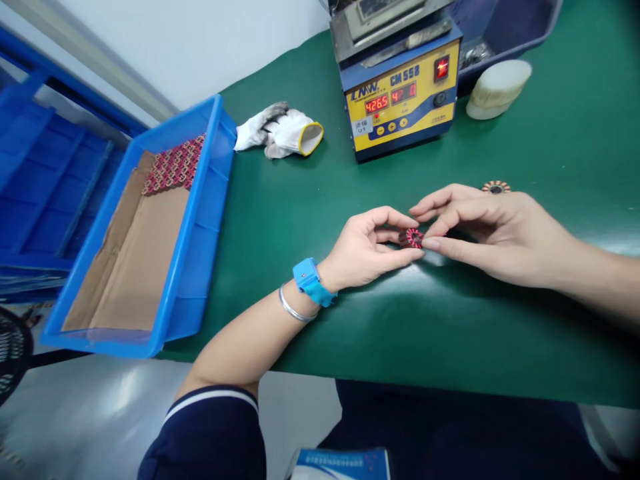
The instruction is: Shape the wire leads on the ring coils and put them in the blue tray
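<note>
A small wound ring coil (414, 238) in red and copper is held just above the green table, between the fingertips of both hands. My left hand (373, 243) grips its left side with thumb and fingers, and a blue wrist strap (313, 280) and a silver bangle circle that wrist. From the other side, the thumb and fingertips of my right hand (493, 230) close on the coil's right edge. A second ring coil (496, 187), copper-coloured, shows partly behind my right hand.
On the left, a blue bin (217, 193) lined with cardboard holds rows of red coils (175, 165). White gloves (285, 131) lie beside it. At the back stand a yellow-and-blue CM558 heating unit (400, 100) reading 426.5, a whitish block (500, 90) and a dark bin (530, 33).
</note>
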A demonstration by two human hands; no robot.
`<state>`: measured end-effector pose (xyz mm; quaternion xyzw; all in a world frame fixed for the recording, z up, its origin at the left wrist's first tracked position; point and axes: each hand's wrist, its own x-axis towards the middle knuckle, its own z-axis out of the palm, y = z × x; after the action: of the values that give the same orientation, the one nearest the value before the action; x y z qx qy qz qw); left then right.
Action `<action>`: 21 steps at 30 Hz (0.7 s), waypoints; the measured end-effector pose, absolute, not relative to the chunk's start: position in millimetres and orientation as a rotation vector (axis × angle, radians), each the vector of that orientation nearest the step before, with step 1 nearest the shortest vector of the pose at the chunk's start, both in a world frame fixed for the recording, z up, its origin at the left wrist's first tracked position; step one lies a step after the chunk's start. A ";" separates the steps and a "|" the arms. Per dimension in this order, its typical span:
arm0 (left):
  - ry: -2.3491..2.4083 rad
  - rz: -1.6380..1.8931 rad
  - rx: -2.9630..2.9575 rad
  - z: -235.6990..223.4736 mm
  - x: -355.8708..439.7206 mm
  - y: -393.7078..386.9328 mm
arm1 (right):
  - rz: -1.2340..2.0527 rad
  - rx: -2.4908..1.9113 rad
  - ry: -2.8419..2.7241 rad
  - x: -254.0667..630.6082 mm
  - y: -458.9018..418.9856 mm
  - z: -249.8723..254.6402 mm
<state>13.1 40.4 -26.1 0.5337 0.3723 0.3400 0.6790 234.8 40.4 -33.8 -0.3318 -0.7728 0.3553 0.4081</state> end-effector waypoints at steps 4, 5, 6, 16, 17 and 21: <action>0.868 0.789 1.256 -26.5 13.6 37.9 | 0.576 -0.713 -2.145 233.9 34.3 -26.3; 0.865 0.790 1.273 -26.5 13.8 36.9 | 0.558 -0.674 -2.181 234.3 33.4 -24.4; 0.857 0.788 1.291 -26.4 14.2 35.7 | 0.582 -0.649 -2.187 235.0 32.9 -22.9; 0.853 0.936 1.432 -25.2 17.4 32.1 | 0.788 -0.863 -2.024 239.2 40.3 -28.9; 0.847 0.954 1.452 -26.1 17.4 32.1 | 0.799 -0.862 -2.034 238.8 40.3 -29.2; 0.843 0.987 1.525 -28.9 17.6 31.9 | 0.872 -0.871 -2.034 237.6 39.2 -29.3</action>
<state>17.6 31.9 -28.9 0.6413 0.3544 0.4150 0.5394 237.6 39.2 -29.3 -0.3398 -0.7937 0.3402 0.3727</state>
